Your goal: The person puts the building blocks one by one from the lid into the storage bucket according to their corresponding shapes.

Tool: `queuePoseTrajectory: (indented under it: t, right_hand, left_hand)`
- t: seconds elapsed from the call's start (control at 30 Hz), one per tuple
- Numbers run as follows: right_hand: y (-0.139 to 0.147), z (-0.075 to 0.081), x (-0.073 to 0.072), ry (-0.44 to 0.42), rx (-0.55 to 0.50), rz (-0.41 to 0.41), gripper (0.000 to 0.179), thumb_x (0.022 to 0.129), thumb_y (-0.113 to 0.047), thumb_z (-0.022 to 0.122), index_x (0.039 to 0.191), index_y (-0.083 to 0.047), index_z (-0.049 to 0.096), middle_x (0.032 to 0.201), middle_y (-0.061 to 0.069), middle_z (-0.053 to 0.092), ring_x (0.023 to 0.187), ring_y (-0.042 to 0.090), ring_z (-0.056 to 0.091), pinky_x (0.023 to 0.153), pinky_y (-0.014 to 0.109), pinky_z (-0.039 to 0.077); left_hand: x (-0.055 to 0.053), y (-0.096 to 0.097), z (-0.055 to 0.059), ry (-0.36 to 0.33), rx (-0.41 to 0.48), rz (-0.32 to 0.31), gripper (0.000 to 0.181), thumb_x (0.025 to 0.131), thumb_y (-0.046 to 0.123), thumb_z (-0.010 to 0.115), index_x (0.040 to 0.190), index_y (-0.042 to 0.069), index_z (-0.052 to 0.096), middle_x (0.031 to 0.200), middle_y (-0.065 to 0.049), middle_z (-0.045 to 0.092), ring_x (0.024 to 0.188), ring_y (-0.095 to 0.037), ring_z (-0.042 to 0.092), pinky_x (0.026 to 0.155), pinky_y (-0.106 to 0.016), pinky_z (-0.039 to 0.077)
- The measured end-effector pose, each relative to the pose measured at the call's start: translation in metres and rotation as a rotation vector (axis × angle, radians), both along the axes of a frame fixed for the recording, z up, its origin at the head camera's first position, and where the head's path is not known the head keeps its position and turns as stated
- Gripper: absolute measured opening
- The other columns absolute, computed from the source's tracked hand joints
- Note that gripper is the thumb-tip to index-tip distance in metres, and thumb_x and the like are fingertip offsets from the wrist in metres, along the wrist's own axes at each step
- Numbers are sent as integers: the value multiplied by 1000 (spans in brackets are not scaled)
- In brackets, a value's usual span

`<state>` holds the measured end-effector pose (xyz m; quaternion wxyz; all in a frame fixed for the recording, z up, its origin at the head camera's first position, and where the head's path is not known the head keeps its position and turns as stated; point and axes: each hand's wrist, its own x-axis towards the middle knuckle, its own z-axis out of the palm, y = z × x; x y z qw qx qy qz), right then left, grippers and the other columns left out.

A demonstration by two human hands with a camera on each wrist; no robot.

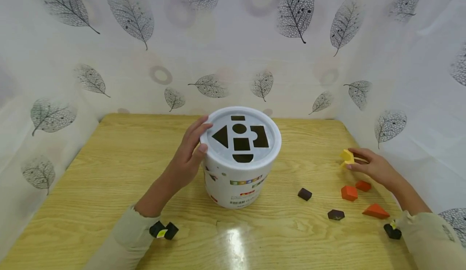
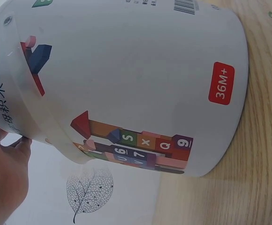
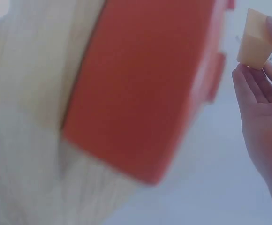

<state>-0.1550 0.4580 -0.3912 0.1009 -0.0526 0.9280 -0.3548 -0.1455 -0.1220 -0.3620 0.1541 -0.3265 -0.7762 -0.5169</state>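
A white bucket (image 1: 233, 189) stands on the wooden table, its white lid (image 1: 214, 150) cut with several shaped holes. My left hand (image 1: 187, 157) rests at the lid's left edge, thumb and fingers spread along the rim. The left wrist view shows the bucket's printed side (image 2: 140, 79) and part of that hand (image 2: 7, 173). Over to the right, my right hand (image 1: 375, 169) pinches a yellow notched block (image 1: 348, 158) between thumb and fingers. Nearest below it lie a small orange-red block (image 1: 363, 186) and an orange-red cube-like block (image 1: 349, 193).
An orange-red triangular block (image 1: 376, 211) lies near my right wrist. Two dark blocks, one short (image 1: 305, 194) and one flatter (image 1: 336, 214), lie between the bucket and the orange-red pieces. A leaf-patterned curtain (image 1: 225, 51) hangs behind and beside the table (image 1: 145, 140).
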Motion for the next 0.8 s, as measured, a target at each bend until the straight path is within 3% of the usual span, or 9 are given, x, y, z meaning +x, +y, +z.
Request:
queuePoseTrajectory:
  t: [0.4, 0.5, 0.63, 0.8]
  right_hand:
    - [-62, 35, 5, 83, -53, 36, 70, 101, -31, 63, 157, -7, 29, 157, 24, 30, 133, 50, 45, 84, 9, 49]
    - [-78, 41, 5, 108, -77, 44, 68, 101, -30, 62, 157, -9, 31, 155, 21, 33, 126, 22, 58, 84, 11, 51]
    - [-95, 47, 8, 145, -117, 57, 65, 101, -26, 63, 156, -7, 33, 151, 17, 35, 109, -13, 53, 83, 13, 53]
    - [-114, 54, 11, 201, -170, 91, 61, 100, -18, 64, 153, -3, 38, 147, 14, 36, 110, -9, 54, 83, 13, 54]
  left_hand:
    - [0, 0, 0, 2, 9, -11, 56, 108, 49, 35, 153, 16, 38, 167, 0, 18, 154, -23, 19, 118, -58, 30]
    - [0, -1, 0, 1, 8, -12, 56, 108, 49, 35, 153, 15, 38, 167, 0, 18, 154, -23, 19, 118, -58, 30]
    - [0, -1, -1, 4, 7, -11, 58, 108, 51, 34, 152, 15, 38, 167, 0, 18, 154, -24, 18, 118, -59, 30]
    - [-1, -1, -2, 8, 4, -6, 57, 108, 51, 34, 153, 16, 38, 167, -1, 19, 154, -24, 18, 118, -59, 29]
